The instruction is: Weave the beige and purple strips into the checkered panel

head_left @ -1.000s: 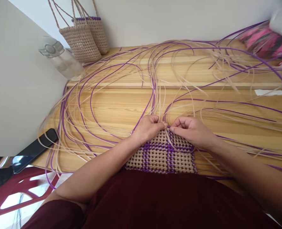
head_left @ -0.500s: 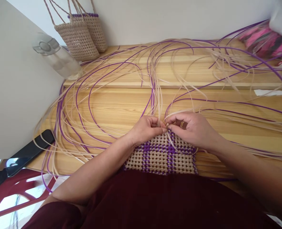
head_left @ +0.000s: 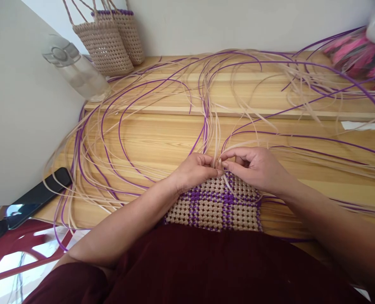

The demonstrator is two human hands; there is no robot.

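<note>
A beige and purple woven panel (head_left: 214, 207) lies on the wooden table against my body, its far edge under my fingers. My left hand (head_left: 195, 172) pinches at that edge, thumb and fingers closed on a beige strand. Close beside it, my right hand (head_left: 254, 166) grips a beige strand (head_left: 220, 163) between thumb and forefinger, where a small loop stands up. Another beige strand (head_left: 233, 192) curves down over the panel below the right hand. Long purple and beige strands run out from the panel's far edge and sides. The fingertips partly hide the point being worked.
Two woven bags (head_left: 103, 48) stand at the back left beside a clear bottle (head_left: 76, 71). Loose strands (head_left: 127, 105) sprawl over the table and its raised back ledge (head_left: 162, 110). A dark phone-like object (head_left: 44, 190) lies at the left edge. A pink plastic-wrapped bundle (head_left: 358, 55) sits back right.
The right fingertips have drawn slightly apart from the left ones, and a small beige loop now shows upright between them. The view has shifted slightly; the panel stays in place.
</note>
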